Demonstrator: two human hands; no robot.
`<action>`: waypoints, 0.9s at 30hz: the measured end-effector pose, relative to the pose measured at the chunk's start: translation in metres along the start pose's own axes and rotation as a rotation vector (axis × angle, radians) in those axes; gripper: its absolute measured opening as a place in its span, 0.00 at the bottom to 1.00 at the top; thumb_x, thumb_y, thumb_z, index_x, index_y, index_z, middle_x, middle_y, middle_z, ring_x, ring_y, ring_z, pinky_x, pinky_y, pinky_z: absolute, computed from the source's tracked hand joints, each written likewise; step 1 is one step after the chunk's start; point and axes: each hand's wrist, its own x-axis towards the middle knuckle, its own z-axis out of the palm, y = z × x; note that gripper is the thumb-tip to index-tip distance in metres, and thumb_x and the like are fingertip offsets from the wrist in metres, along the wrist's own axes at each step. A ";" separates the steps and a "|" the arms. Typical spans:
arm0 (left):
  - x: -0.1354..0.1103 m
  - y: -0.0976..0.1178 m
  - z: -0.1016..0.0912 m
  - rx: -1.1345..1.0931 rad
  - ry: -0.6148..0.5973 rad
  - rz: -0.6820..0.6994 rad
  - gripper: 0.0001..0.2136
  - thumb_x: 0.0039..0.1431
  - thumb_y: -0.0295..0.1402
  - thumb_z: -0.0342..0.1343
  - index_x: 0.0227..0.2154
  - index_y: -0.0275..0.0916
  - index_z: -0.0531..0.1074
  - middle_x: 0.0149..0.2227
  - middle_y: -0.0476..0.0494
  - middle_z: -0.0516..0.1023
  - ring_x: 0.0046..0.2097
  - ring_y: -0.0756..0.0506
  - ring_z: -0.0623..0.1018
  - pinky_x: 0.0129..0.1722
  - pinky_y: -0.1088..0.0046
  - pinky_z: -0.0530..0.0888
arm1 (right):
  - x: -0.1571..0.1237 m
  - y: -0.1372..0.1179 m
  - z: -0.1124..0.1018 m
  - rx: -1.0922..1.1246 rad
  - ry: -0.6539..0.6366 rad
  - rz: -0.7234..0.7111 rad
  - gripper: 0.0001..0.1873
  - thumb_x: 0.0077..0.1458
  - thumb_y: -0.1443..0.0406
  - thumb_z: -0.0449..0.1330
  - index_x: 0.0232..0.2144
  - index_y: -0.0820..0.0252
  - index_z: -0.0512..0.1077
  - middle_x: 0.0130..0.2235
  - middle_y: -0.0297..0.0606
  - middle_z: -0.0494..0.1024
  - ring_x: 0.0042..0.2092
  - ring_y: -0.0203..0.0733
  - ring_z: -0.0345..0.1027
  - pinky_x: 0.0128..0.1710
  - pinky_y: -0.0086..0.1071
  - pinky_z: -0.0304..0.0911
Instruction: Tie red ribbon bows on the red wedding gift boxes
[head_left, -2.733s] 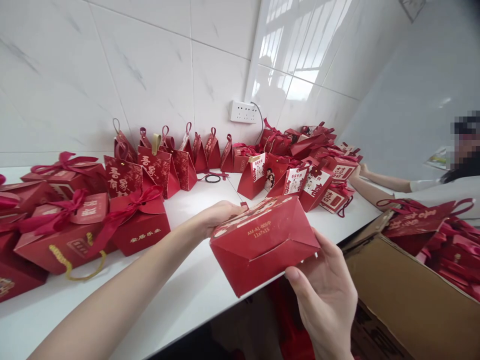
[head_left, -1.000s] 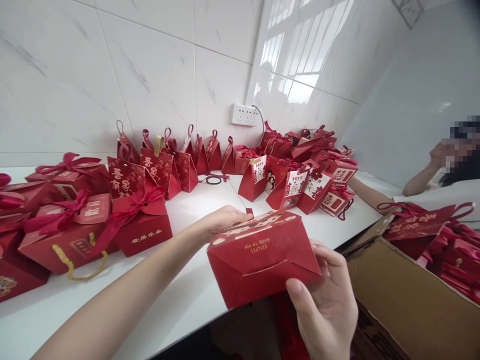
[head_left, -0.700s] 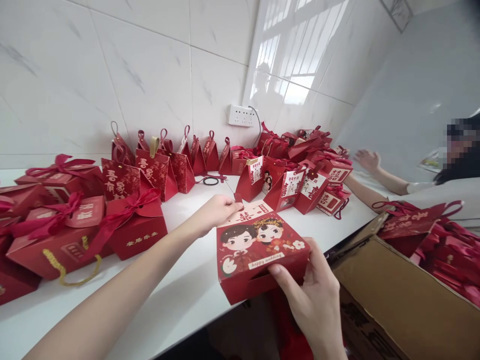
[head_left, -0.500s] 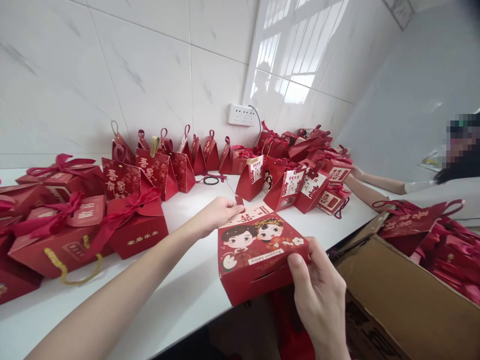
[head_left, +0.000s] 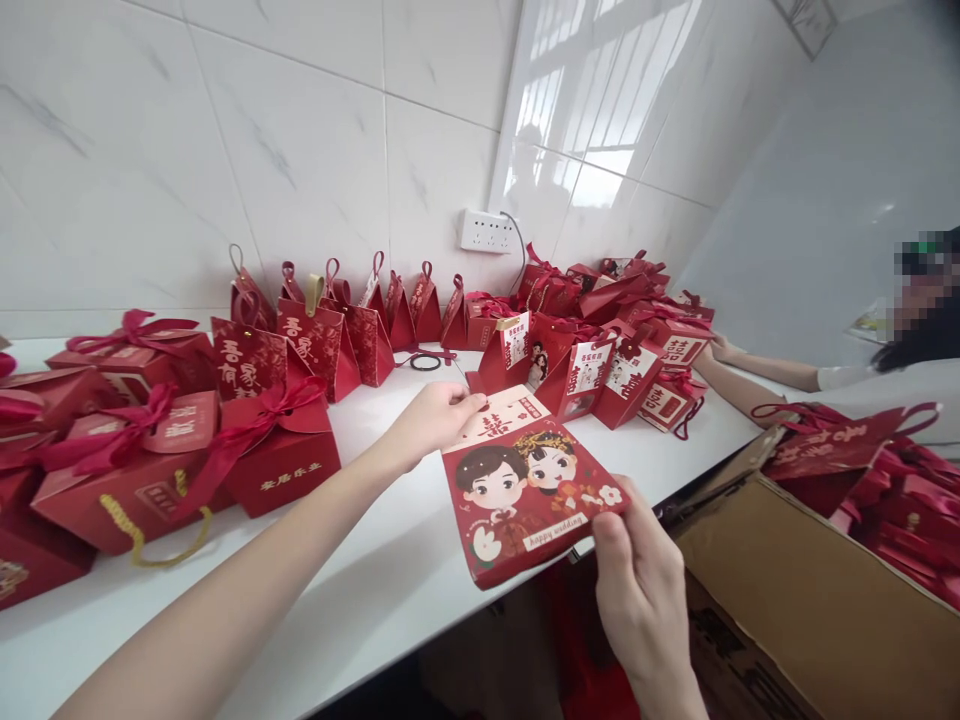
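Observation:
A red gift box (head_left: 525,490) with a cartoon couple and "happy wedding" printed on its face is held between my hands, over the table's front edge. My left hand (head_left: 439,420) pinches its far, cream-coloured end. At the near right corner, my right hand (head_left: 645,580) grips it with the thumb nearest me and the fingers mostly hidden behind. The printed face tilts up towards me; the box's underside is out of sight. Just beyond it stand several small red and white boxes (head_left: 589,375) with peaked tops.
Ribbon-tied red boxes (head_left: 281,445) crowd the left of the white table (head_left: 375,580). Peaked boxes (head_left: 322,345) line the wall below a power strip (head_left: 487,232). At right, a cardboard carton (head_left: 817,570) holds more red boxes; another person's arms (head_left: 772,370) reach to the piled boxes.
The held box has tipped so its printed face turns more towards me and its near side no longer shows. Both hands keep their hold. The view has shifted slightly.

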 end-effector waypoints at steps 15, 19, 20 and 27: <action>-0.043 0.043 0.000 0.054 -0.082 0.461 0.18 0.61 0.42 0.44 0.18 0.38 0.55 0.19 0.54 0.55 0.22 0.53 0.58 0.22 0.75 0.56 | -0.008 0.014 0.005 0.054 -0.106 0.078 0.08 0.58 0.62 0.54 0.32 0.59 0.71 0.33 0.36 0.75 0.34 0.38 0.69 0.32 0.27 0.64; -0.046 0.045 0.001 0.039 -0.116 0.485 0.19 0.62 0.41 0.44 0.18 0.38 0.52 0.18 0.55 0.52 0.21 0.54 0.54 0.21 0.76 0.54 | -0.009 0.012 0.004 0.062 -0.080 0.036 0.07 0.58 0.65 0.55 0.31 0.58 0.72 0.31 0.34 0.75 0.31 0.35 0.67 0.29 0.25 0.63; -0.047 0.045 0.001 0.037 -0.116 0.494 0.19 0.62 0.41 0.44 0.18 0.38 0.51 0.18 0.55 0.52 0.21 0.54 0.54 0.21 0.76 0.54 | -0.010 0.012 0.004 0.070 -0.074 0.031 0.06 0.57 0.65 0.55 0.31 0.58 0.72 0.31 0.33 0.75 0.31 0.35 0.67 0.30 0.25 0.63; -0.047 0.046 0.001 -0.003 -0.142 0.515 0.19 0.62 0.39 0.44 0.18 0.38 0.51 0.19 0.55 0.50 0.22 0.55 0.53 0.21 0.77 0.53 | -0.015 0.017 0.005 0.128 -0.064 0.037 0.05 0.57 0.66 0.56 0.34 0.56 0.72 0.35 0.35 0.76 0.35 0.37 0.69 0.33 0.26 0.64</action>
